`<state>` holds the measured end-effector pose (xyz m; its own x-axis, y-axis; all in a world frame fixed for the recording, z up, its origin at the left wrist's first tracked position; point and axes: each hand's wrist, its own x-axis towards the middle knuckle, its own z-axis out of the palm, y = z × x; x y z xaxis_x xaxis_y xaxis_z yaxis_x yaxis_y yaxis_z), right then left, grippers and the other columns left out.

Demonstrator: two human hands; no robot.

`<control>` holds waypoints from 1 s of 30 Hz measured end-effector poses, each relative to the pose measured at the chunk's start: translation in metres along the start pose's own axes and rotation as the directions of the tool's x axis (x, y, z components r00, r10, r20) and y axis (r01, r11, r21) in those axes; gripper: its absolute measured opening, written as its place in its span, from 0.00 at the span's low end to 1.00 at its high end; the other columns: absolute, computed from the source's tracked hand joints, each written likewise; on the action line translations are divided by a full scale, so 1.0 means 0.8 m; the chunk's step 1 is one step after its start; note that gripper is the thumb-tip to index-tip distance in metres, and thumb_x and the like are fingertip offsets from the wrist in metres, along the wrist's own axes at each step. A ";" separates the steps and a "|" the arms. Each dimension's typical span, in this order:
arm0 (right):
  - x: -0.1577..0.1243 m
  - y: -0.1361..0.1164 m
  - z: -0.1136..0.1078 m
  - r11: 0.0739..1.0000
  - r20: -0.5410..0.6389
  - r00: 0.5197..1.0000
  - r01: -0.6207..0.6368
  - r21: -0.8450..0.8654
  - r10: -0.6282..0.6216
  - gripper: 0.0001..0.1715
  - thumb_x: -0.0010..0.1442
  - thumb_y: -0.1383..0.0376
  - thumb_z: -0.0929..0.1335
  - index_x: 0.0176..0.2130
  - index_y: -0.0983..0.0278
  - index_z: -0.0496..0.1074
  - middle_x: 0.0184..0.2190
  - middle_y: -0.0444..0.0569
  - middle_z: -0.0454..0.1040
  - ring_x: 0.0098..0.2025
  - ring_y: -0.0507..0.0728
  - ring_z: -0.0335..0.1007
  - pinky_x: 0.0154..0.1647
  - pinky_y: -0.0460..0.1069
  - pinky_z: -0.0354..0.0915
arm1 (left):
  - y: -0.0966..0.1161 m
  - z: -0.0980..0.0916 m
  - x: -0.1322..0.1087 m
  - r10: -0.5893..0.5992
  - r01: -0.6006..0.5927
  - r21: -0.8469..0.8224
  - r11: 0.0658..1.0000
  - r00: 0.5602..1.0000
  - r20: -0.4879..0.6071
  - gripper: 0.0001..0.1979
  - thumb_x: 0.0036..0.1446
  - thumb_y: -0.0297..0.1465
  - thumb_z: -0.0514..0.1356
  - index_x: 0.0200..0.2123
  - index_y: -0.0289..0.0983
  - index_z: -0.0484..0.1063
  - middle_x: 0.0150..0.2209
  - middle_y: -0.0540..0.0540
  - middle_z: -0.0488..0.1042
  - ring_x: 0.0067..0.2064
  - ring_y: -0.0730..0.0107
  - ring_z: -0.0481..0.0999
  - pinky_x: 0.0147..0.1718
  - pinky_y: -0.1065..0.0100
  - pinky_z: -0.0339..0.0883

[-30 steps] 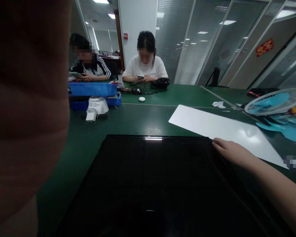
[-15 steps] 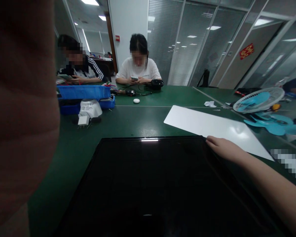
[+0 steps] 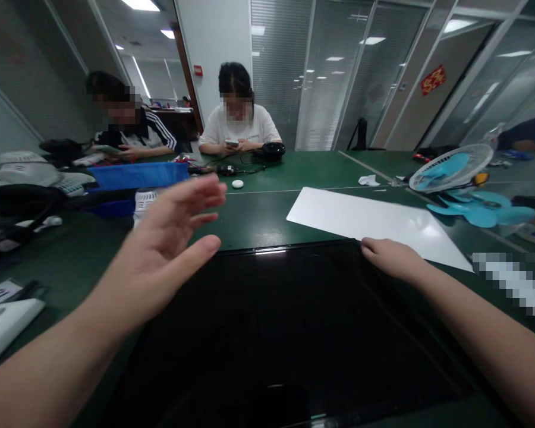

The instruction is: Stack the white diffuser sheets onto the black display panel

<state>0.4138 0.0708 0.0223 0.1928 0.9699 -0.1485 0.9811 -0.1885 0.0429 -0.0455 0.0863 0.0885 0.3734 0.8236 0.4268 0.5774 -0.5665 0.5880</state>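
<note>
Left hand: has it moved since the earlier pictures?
Yes. The left hand has moved away from the camera and rightward: it filled the view left of the blue bin, and now overlaps the bin's lower right.

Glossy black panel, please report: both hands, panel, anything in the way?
Glossy black panel shiny side up. Right hand holding far-right corner. Left hand open, hiding far-left corner from view. White board close beyond, possible obstacle.

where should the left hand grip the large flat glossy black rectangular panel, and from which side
Probably the left edge of the panel, from the left: its smooth, broad face points up, while the right hand has the far right corner.
</note>
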 end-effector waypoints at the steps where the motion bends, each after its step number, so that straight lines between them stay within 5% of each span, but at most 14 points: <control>1: -0.001 0.000 0.000 1.000 -0.001 1.000 0.002 -0.002 -0.002 0.25 0.68 0.57 0.55 0.47 0.64 0.74 0.45 0.59 0.78 0.45 0.65 0.74 0.42 0.55 0.65 | -0.012 0.010 0.002 -0.036 0.037 -0.055 0.998 0.999 0.010 0.28 0.64 0.51 0.54 0.65 0.50 0.59 0.63 0.47 0.66 0.61 0.51 0.70 0.54 0.50 0.72; 3: -0.002 0.000 -0.001 1.000 0.001 1.000 0.013 -0.004 -0.013 0.24 0.67 0.57 0.55 0.44 0.64 0.75 0.42 0.59 0.78 0.42 0.64 0.74 0.39 0.55 0.65 | -0.051 0.030 0.003 -0.129 0.129 0.033 0.991 0.992 0.003 0.24 0.64 0.48 0.55 0.59 0.46 0.67 0.60 0.44 0.70 0.56 0.51 0.74 0.52 0.49 0.73; 6: 0.003 0.010 -0.003 0.999 0.006 0.999 0.038 0.004 -0.038 0.24 0.67 0.55 0.55 0.42 0.62 0.75 0.40 0.56 0.78 0.40 0.63 0.73 0.38 0.54 0.64 | -0.122 0.048 -0.002 -0.079 0.071 0.310 0.948 0.997 0.011 0.21 0.62 0.44 0.54 0.53 0.40 0.71 0.56 0.38 0.73 0.59 0.46 0.69 0.61 0.43 0.61; 9: 0.017 0.039 -0.006 0.999 -0.049 0.999 0.023 0.028 -0.021 0.28 0.68 0.49 0.55 0.43 0.62 0.74 0.39 0.55 0.78 0.39 0.62 0.73 0.40 0.54 0.65 | -0.162 0.050 -0.004 -0.168 0.136 0.361 0.923 0.984 0.057 0.21 0.61 0.44 0.54 0.51 0.39 0.73 0.55 0.38 0.73 0.59 0.46 0.69 0.60 0.44 0.62; 12: 0.034 0.084 -0.001 0.990 -0.152 0.981 0.128 0.064 -0.117 0.28 0.66 0.49 0.60 0.52 0.65 0.72 0.53 0.59 0.74 0.53 0.64 0.70 0.54 0.55 0.63 | -0.165 0.045 0.000 -0.252 0.209 0.341 0.916 0.964 0.084 0.20 0.61 0.44 0.53 0.47 0.38 0.75 0.52 0.38 0.75 0.57 0.48 0.71 0.57 0.46 0.65; 14: 0.043 0.113 0.009 0.985 -0.175 0.973 0.164 0.052 -0.152 0.34 0.65 0.50 0.64 0.61 0.68 0.67 0.65 0.62 0.64 0.66 0.66 0.57 0.64 0.56 0.54 | -0.160 0.044 0.001 -0.247 0.204 0.332 0.921 0.965 0.092 0.19 0.61 0.43 0.54 0.46 0.39 0.75 0.51 0.39 0.75 0.56 0.49 0.71 0.57 0.47 0.65; 18: 0.052 0.146 0.033 0.994 -0.068 0.997 0.051 0.101 -0.045 0.42 0.67 0.49 0.63 0.71 0.67 0.56 0.72 0.62 0.48 0.74 0.66 0.39 0.71 0.57 0.41 | -0.156 0.044 -0.001 -0.213 0.179 0.319 0.931 0.974 0.074 0.17 0.61 0.42 0.54 0.44 0.40 0.76 0.49 0.42 0.77 0.54 0.51 0.72 0.56 0.49 0.65; 26: 0.062 0.165 0.040 0.992 -0.057 0.998 0.045 0.118 -0.038 0.43 0.65 0.42 0.60 0.69 0.63 0.62 0.70 0.56 0.56 0.71 0.65 0.50 0.72 0.56 0.44 | -0.149 0.046 -0.001 -0.238 0.209 0.343 0.916 0.970 0.042 0.17 0.60 0.37 0.53 0.44 0.38 0.77 0.47 0.41 0.77 0.52 0.51 0.73 0.56 0.51 0.64; 30: 0.058 0.165 0.028 0.997 -0.086 0.996 0.020 0.076 -0.013 0.42 0.65 0.41 0.54 0.62 0.61 0.72 0.63 0.52 0.69 0.63 0.65 0.64 0.66 0.56 0.56 | -0.148 0.049 -0.002 -0.247 0.221 0.359 0.907 0.969 0.025 0.17 0.59 0.35 0.52 0.44 0.36 0.77 0.47 0.40 0.77 0.52 0.52 0.72 0.55 0.52 0.64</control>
<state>0.5528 0.0873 -0.0011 0.1778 0.9820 -0.0631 0.9830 -0.1802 -0.0356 -0.0859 0.1529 -0.0089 0.2376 0.9383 0.2512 0.8671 -0.3215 0.3806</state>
